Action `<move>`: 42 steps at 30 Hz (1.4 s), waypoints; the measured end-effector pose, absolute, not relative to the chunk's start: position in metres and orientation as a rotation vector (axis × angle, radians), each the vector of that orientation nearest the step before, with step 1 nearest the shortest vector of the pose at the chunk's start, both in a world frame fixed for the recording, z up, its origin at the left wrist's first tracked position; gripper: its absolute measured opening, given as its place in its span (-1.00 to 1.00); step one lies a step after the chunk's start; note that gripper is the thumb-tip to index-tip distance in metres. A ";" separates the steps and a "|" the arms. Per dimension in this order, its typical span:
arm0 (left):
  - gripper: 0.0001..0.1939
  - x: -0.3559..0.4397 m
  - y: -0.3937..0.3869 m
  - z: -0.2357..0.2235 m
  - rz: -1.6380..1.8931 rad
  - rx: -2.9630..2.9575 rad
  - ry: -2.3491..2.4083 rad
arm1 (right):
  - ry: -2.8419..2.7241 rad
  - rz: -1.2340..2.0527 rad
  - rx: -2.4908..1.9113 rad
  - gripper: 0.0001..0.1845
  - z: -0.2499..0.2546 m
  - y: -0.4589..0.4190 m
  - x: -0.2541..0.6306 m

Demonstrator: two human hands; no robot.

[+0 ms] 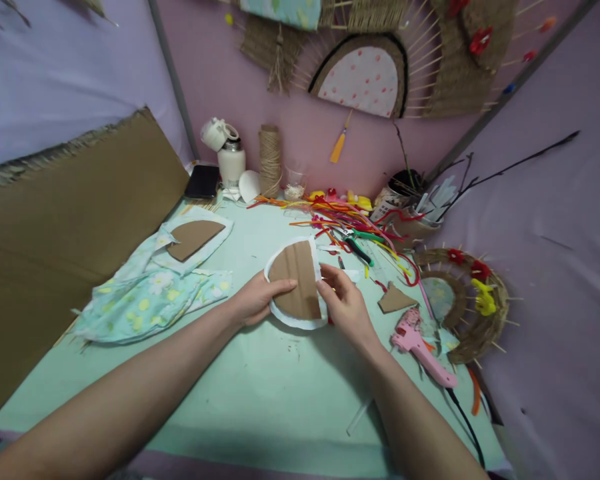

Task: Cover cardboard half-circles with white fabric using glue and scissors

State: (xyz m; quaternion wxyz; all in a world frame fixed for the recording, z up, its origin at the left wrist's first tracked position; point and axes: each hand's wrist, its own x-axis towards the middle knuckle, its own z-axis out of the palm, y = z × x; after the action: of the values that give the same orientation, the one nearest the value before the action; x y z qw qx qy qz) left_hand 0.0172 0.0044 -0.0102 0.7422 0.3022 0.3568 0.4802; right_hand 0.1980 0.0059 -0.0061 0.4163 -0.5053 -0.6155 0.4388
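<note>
At mid-frame, white-edged cardboard half-disc [303,270] held by left hand [259,298] and right hand [347,303], underside hidden, wall hanging [363,80] cut off by top edge, print on white bottle [231,165], left of upper centre, illegible

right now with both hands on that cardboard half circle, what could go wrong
The white edging might lift or wrinkle on the cardboard half circle if it isn't well stuck; I can't tell. The right hand could brush the pink glue gun lying nearby; whether it's hot doesn't show. Its black cord might snag an arm.
</note>
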 end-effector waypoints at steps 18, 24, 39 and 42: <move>-0.53 0.004 0.015 -0.011 0.930 1.037 0.879 | -0.991 1.359 -1.061 -0.68 -0.012 0.018 0.199; -0.62 -0.008 0.022 -0.005 0.991 1.243 0.978 | -1.027 1.287 -1.175 -0.61 -0.015 0.023 0.205; -0.26 -0.009 0.014 0.000 0.862 0.567 0.562 | -0.937 1.289 -1.110 -0.41 -0.017 0.020 0.198; -0.38 -0.007 0.012 -0.003 0.840 0.592 0.581 | -1.166 1.087 -1.196 -0.51 -0.016 0.016 0.198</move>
State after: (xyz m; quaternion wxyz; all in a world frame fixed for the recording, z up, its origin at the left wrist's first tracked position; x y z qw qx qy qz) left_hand -0.0066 0.0123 -0.0029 0.8309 0.2789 0.2738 0.3960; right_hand 0.1979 0.0158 -0.0160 0.5434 -0.5037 -0.4911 0.4580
